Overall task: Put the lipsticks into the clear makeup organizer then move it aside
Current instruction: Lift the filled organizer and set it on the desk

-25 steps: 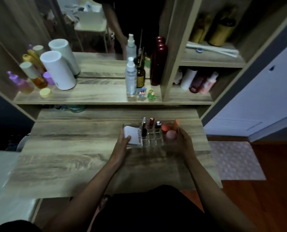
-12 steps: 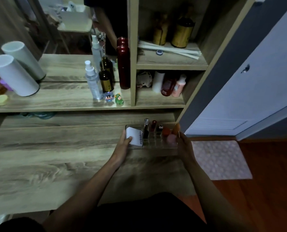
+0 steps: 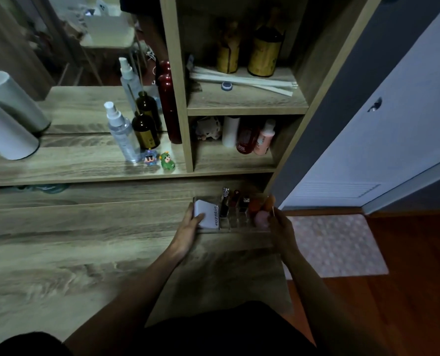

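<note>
Lipsticks [image 3: 235, 201] are standing upright in the clear makeup organizer [image 3: 233, 223], which sits at the far right corner of the worktop [image 3: 85, 253]. Both hands are clamped on it, left hand [image 3: 188, 231] on the left end by a white packet [image 3: 208, 215], right hand [image 3: 282, 226] on the right end next to some orange sponges [image 3: 261, 204]. Further back on the shelf [image 3: 85, 165] there's a spray bottle [image 3: 121, 134] and two little figurines [image 3: 160, 159].

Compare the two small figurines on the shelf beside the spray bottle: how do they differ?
The left figurine is blue and purple with a pale face; the right figurine is green all over. The left one stands nearer the spray bottle. Both are upright toys of similar size on the shelf.
</note>
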